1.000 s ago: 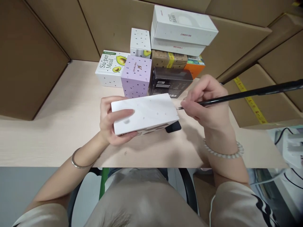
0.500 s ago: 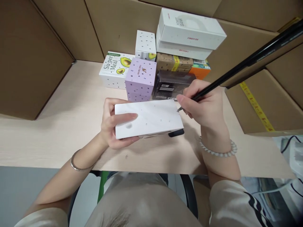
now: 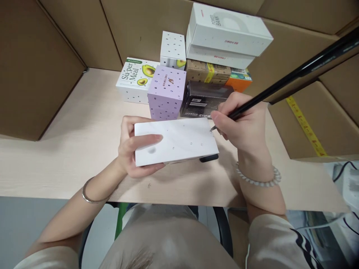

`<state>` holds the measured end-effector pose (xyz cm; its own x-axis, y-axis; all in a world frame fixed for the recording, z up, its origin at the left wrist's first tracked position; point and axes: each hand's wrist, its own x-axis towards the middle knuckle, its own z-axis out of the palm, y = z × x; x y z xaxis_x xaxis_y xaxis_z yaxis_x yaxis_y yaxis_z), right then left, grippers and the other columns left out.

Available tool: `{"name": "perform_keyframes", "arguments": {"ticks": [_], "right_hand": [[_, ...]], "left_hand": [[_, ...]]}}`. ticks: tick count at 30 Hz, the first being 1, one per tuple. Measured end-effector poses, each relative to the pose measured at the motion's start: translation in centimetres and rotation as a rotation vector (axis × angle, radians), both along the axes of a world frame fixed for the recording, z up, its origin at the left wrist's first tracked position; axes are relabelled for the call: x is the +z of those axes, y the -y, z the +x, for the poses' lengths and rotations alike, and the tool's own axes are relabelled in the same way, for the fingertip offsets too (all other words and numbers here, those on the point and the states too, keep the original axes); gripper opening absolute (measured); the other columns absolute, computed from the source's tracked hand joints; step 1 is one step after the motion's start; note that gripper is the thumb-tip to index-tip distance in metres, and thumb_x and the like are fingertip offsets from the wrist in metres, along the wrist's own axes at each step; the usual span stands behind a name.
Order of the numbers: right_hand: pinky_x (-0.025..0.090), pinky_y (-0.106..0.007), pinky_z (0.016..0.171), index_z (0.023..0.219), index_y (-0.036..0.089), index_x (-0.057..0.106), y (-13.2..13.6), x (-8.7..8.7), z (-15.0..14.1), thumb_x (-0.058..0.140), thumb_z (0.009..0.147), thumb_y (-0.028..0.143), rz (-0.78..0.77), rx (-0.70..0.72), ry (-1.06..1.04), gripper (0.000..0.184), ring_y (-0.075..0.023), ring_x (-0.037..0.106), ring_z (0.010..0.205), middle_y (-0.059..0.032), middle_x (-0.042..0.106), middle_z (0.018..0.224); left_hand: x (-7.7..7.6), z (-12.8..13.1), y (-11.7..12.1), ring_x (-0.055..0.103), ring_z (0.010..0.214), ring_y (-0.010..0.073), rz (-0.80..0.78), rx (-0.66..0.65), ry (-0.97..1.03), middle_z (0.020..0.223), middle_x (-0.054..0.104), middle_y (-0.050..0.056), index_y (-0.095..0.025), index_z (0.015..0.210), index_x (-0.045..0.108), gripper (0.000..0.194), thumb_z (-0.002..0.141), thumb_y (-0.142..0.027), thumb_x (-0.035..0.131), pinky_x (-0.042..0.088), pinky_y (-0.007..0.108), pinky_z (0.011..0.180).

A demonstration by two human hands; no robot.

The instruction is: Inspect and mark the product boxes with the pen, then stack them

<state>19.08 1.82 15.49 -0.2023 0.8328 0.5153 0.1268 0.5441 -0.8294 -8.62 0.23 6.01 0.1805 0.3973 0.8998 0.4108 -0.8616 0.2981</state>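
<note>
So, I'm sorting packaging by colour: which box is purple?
The spotted purple box, just right of the Super Meal box; the others look mainly white, brown, black or orange.

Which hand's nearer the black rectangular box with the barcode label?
Right. The right hand, holding a slim black pen, overlaps the black box in view; the left hand is farther off, front-left of it, gripping a white rectangular box.
</note>
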Motion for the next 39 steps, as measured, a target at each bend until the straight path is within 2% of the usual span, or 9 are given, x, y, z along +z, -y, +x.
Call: {"name": "perform_keyframes", "arguments": {"ticks": [6, 14, 19, 22, 26, 28, 32, 35, 39], "right_hand": [[0.028, -0.03, 0.042, 0.06, 0.026, 0.05, 0.2, 0.2, -0.4, 0.083, 0.086, 0.022, 0.039, 0.006, -0.014, 0.042, -0.0096, 0.042, 0.045, 0.0057, 0.052, 0.052], [0.025, -0.03, 0.043, 0.06, 0.026, 0.05, 0.2, 0.0, -0.1, 0.074, 0.084, 0.012, 0.006, 0.004, 0.004, 0.036, -0.0097, 0.04, 0.047, 0.0057, 0.051, 0.055], [0.029, -0.033, 0.043, 0.062, 0.027, 0.05, -0.1, -0.4, -0.2, 0.086, 0.086, 0.026, -0.003, 0.013, -0.003, 0.044, -0.0127, 0.043, 0.049, 0.0036, 0.052, 0.056], [0.029, -0.033, 0.042, 0.061, 0.027, 0.048, 0.0, -0.3, -0.3, 0.092, 0.085, 0.034, -0.04, 0.044, 0.031, 0.05, -0.0117, 0.041, 0.047, 0.0045, 0.048, 0.054], [0.027, -0.031, 0.044, 0.063, 0.026, 0.05, 0.6, 1.0, 0.5, 0.086, 0.09, 0.032, -0.026, 0.014, 0.086, 0.046, -0.0101, 0.04, 0.047, 0.006, 0.049, 0.054], [0.028, -0.03, 0.046, 0.066, 0.026, 0.053, 0.9, 2.3, 1.8, 0.083, 0.091, 0.03, -0.039, -0.033, 0.211, 0.039, -0.0097, 0.041, 0.048, 0.0063, 0.051, 0.056], [0.026, -0.03, 0.048, 0.066, 0.025, 0.059, 0.9, 4.0, 5.7, 0.082, 0.085, 0.031, -0.189, -0.116, 0.686, 0.03, -0.0096, 0.04, 0.047, 0.0061, 0.052, 0.054], [0.03, -0.031, 0.053, 0.064, 0.025, 0.052, 0.0, 3.1, 7.6, 0.083, 0.079, 0.018, -0.327, -0.225, 1.014, 0.035, -0.012, 0.044, 0.053, 0.0054, 0.052, 0.056], [0.036, -0.033, 0.059, 0.065, 0.024, 0.056, -1.4, 0.4, 7.4, 0.076, 0.08, 0.01, -0.424, -0.33, 1.3, 0.029, -0.017, 0.053, 0.064, -0.0001, 0.062, 0.068]], "left_hand": [[-0.1, 0.0, 0.1, 0.066, 0.099, 0.0306, 0.008, 0.05, -0.008, 0.109, 0.062, 0.008, -0.039, 0.113, 0.067, 0.058, 0.08, -0.087, 0.068, 0.059, 0.054, 0.074], [0.8, 0.5, 0.0, 0.067, 0.101, 0.0295, 0.05, -0.068, 0.023, 0.113, 0.061, 0.008, -0.038, 0.122, 0.068, 0.055, 0.081, -0.074, 0.073, 0.058, 0.048, 0.069], [0.9, 0.5, 0.0, 0.066, 0.104, 0.0296, 0.001, -0.091, 0.026, 0.115, 0.059, 0.008, -0.041, 0.124, 0.067, 0.053, 0.082, -0.072, 0.075, 0.059, 0.049, 0.076], [0.9, 0.6, 0.0, 0.066, 0.104, 0.0293, 0.04, -0.116, 0.038, 0.115, 0.059, 0.008, -0.038, 0.125, 0.068, 0.056, 0.081, -0.072, 0.075, 0.059, 0.048, 0.075], [1.1, 0.7, -0.1, 0.067, 0.107, 0.0288, 0.089, -0.142, 0.034, 0.117, 0.059, 0.009, -0.032, 0.127, 0.067, 0.056, 0.083, -0.065, 0.075, 0.061, 0.044, 0.076], [1.1, 0.8, -0.1, 0.067, 0.11, 0.0292, 0.087, -0.141, 0.023, 0.119, 0.058, 0.01, -0.03, 0.128, 0.067, 0.054, 0.085, -0.061, 0.074, 0.062, 0.044, 0.078], [0.9, 0.6, 0.0, 0.066, 0.111, 0.0302, 0.067, -0.13, 0.005, 0.122, 0.057, 0.01, -0.031, 0.13, 0.064, 0.053, 0.089, -0.064, 0.07, 0.063, 0.048, 0.081], [0.7, 0.5, 0.1, 0.065, 0.111, 0.0305, 0.034, -0.104, -0.008, 0.123, 0.057, 0.009, -0.035, 0.131, 0.062, 0.055, 0.089, -0.07, 0.068, 0.063, 0.051, 0.085], [0.7, 0.3, 0.2, 0.064, 0.112, 0.0308, 0.023, -0.09, -0.035, 0.125, 0.056, 0.009, -0.034, 0.132, 0.06, 0.056, 0.089, -0.07, 0.067, 0.062, 0.051, 0.088]]}}
